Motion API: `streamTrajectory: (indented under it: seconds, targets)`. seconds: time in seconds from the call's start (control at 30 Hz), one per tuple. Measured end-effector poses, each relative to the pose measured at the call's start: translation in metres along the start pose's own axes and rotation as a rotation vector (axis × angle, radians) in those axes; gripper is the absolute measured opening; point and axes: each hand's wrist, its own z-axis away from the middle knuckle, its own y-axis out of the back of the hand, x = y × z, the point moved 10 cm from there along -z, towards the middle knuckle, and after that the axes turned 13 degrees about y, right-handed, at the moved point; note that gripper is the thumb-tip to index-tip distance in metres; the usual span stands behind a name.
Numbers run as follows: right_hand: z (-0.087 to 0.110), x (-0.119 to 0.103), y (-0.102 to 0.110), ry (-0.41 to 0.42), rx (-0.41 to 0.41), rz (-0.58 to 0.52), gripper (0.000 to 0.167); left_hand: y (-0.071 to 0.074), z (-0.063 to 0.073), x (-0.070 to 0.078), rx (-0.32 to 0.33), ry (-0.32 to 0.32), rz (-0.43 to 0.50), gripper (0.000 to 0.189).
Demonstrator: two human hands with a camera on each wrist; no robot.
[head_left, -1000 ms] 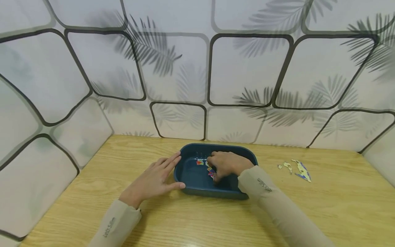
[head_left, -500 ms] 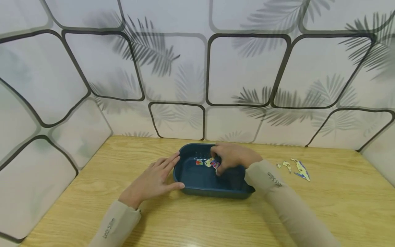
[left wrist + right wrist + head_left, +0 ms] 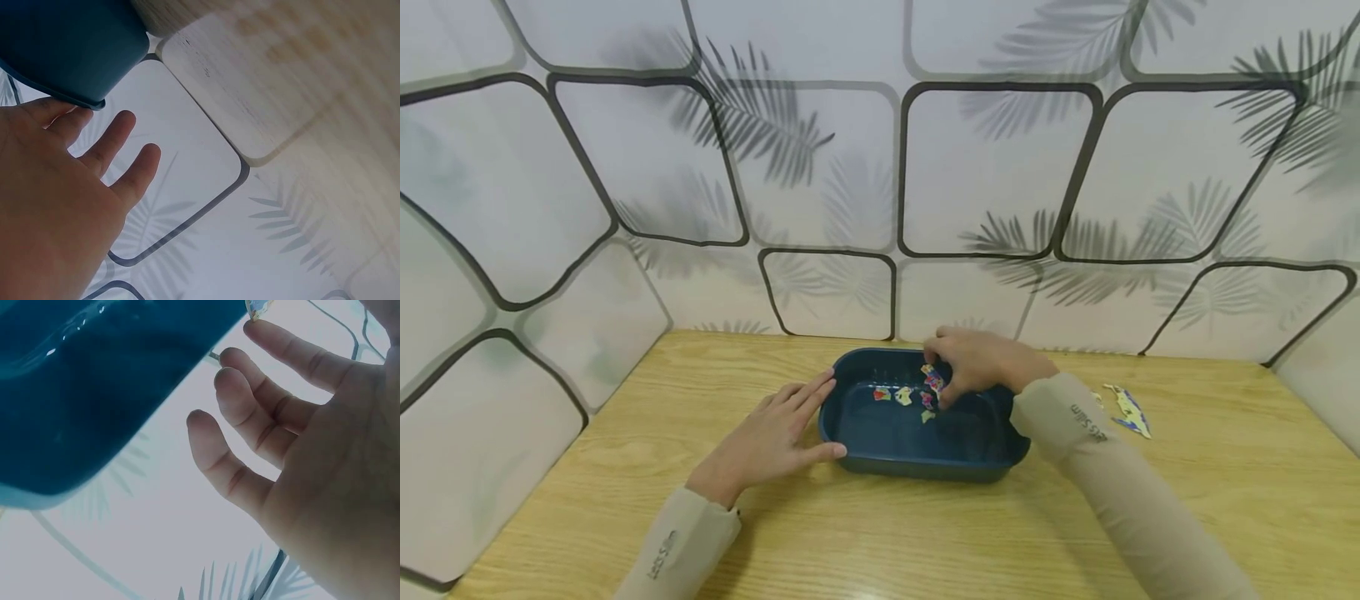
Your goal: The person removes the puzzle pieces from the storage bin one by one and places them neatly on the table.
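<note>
Right hand (image 3: 981, 362) has thumb and index pinching a bright paper-like piece (image 3: 933, 379) over the far side of the blue bin (image 3: 925, 469); exact height above the floor, can't tell. Left hand (image 3: 767, 454) isn't gripping: straight fingers rest on the bin's left rim, which should be enough to steady it.

Best handling, I'd judge: light edge pinch, since it looks thin and could bend; lift clear of the far rim, no dragging over neighbours.

On the bin floor: red-green piece (image 3: 882, 394) leftmost, pale piece (image 3: 903, 396) right of it, then purple piece (image 3: 927, 400), small pale scrap (image 3: 928, 416) just nearer me. Outside, table right: long blue-edged piece (image 3: 1130, 410).
</note>
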Motion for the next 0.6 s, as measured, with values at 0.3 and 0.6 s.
streamTrajectory:
  seconds: [0.3,0.6]
  targets:
    - [0.008,0.008,0.005,0.033,0.042,0.011,0.047,0.001,-0.001,0.0,0.008,-0.007,-0.009,0.091]
    - [0.021,0.014,0.005,0.046,0.061,0.001,0.047,-0.001,0.0,0.0,-0.007,-0.001,-0.001,0.092]
